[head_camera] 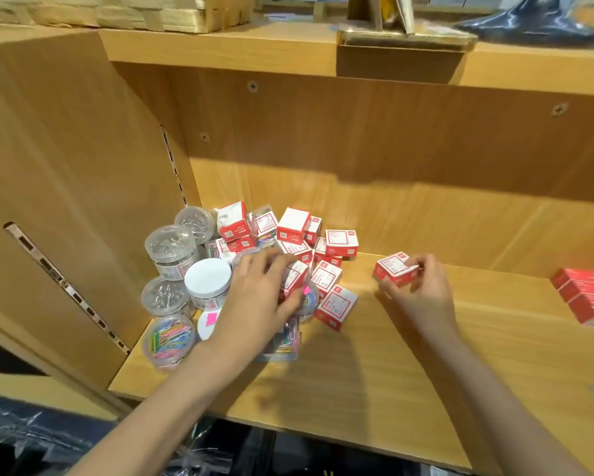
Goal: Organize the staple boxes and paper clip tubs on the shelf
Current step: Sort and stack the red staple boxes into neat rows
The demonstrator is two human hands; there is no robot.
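A jumble of red and white staple boxes [340, 242] lies at the left of the wooden shelf [408, 365]. Clear round paper clip tubs [171, 250] crowd the left corner, some holding silver clips, one holding coloured clips [168, 340], and one with a white lid [208, 281]. My left hand [259, 298] reaches into the pile, fingers curled round a staple box [295, 278] above a tub of coloured clips. My right hand [422, 293] pinches a single staple box [393, 269] just above the shelf, to the right of the pile.
A neat stack of red boxes [587, 297] stands at the shelf's right edge. The shelf's left side panel [65, 187] has a slotted metal rail. An upper shelf [220, 46] carries gold packets and a dark bag. Dark wrapped goods lie below the front edge.
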